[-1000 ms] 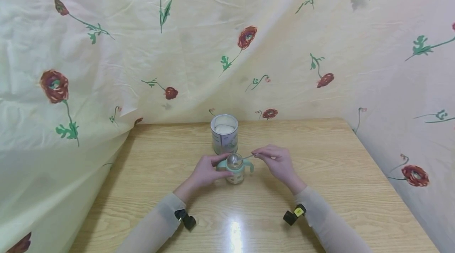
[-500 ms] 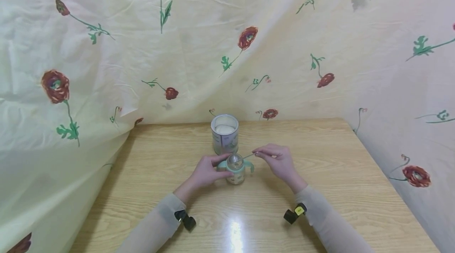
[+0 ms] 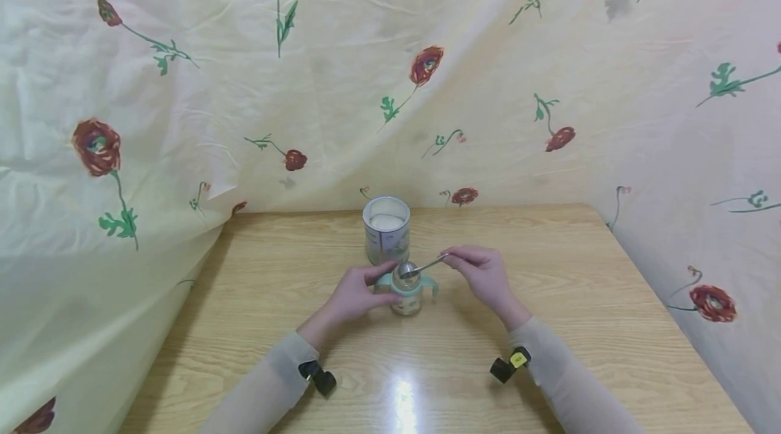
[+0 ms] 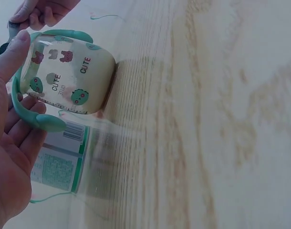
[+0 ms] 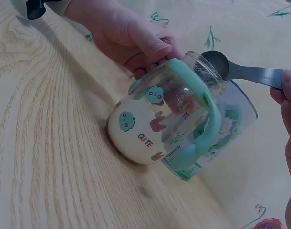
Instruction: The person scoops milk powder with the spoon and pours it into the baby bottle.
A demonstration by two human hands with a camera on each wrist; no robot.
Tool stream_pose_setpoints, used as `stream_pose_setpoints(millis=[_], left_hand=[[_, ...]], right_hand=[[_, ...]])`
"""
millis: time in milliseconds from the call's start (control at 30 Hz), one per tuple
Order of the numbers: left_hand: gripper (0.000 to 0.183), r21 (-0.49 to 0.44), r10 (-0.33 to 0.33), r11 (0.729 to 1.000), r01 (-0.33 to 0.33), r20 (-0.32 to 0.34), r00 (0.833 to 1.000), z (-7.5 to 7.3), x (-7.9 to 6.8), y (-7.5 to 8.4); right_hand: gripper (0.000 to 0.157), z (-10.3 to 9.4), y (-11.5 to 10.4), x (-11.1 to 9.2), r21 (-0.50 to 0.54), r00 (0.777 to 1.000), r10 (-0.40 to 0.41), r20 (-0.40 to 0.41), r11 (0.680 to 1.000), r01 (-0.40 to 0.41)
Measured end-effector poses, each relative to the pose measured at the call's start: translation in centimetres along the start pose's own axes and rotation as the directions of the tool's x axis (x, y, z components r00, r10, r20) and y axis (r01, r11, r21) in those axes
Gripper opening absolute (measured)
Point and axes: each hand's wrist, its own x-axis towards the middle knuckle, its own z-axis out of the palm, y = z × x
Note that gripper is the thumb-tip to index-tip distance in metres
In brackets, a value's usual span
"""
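A clear baby bottle (image 5: pixel 150 119) with a mint-green collar and two handles stands on the table, printed with small cartoon animals and the word CUTE. Something pale fills its lower part. My left hand (image 3: pixel 356 295) grips it around the upper part from the left, thumb on the near side. My right hand (image 3: pixel 482 274) pinches the end of a metal measuring spoon (image 5: pixel 255 74) between thumb and fingers. The spoon's dark round bowl is at the bottle's open mouth, and its handle slopes up to the right. Whether the bowl holds anything is unclear.
Just behind the bottle stands an open can (image 3: pixel 387 237) of whitish powder. The light wood table (image 3: pixel 293 244) reaches back to a hanging cream cloth (image 3: pixel 342 81) with red flowers. Each wrist wears a small black camera (image 3: pixel 325 382).
My right hand has risen slightly and shifted right, and the spoon's handle slopes more steeply. The spoon's bowl has turned at the bottle's mouth. The left hand keeps its grip, with the bottle barely shifted.
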Motion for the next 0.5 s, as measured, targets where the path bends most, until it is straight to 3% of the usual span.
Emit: stream_pose_setpoints(millis=[333,500], left_hand=[[0.074,-0.090,-0.008,0.996,0.004,-0.042,0.999,-0.7,-0.5,0.3],[0.066,-0.116,-0.051,0.992,0.040,-0.092,0.994,-1.0,-0.7,0.0]], right_hand=[[0.014,-0.7,-0.4,0.4,0.058,0.995,0.098,-0.023,0.994,-0.096],[0.016,-1.0,-0.6,0.5,0.059,0.992,0.128,-0.018,0.990,-0.126]])
